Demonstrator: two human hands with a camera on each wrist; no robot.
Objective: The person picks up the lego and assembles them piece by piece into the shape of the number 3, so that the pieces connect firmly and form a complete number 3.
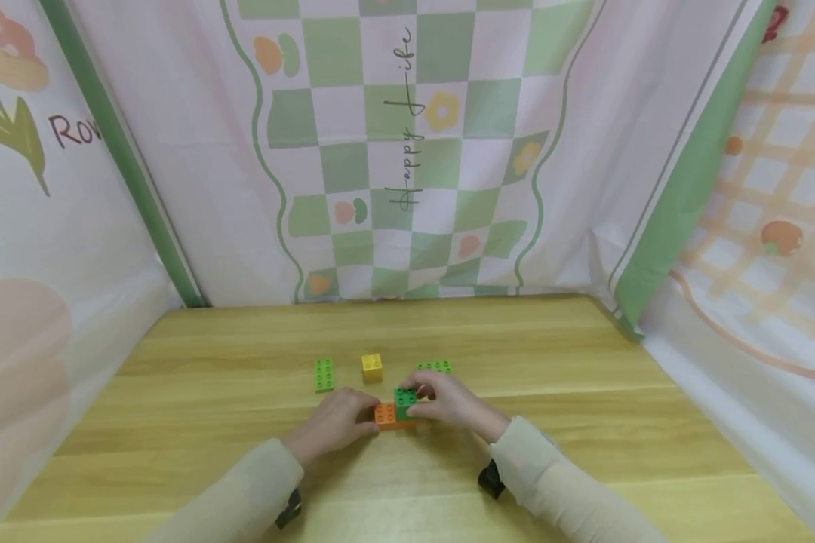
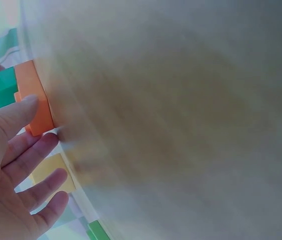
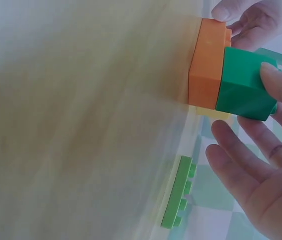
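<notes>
My left hand (image 1: 337,421) pinches the left end of an orange toy brick (image 1: 385,417) between thumb and fingers. The brick lies on the table with studs facing up. On its right end sits a dark green square brick (image 1: 404,407), whose sides my right hand (image 1: 453,402) grips with thumb and fingertips. In the right wrist view the green brick (image 3: 243,82) stands flush against the studded side of the orange brick (image 3: 207,62). The left wrist view shows my thumb pressing on the orange brick (image 2: 42,117), other fingers spread below.
A yellow brick (image 1: 372,368) stands just behind the hands. To its left lies a light green flat brick (image 1: 323,375); another light green brick (image 1: 435,366) lies partly behind my right hand. Patterned curtains (image 1: 407,151) hang along the wooden table's (image 1: 244,339) back and sides.
</notes>
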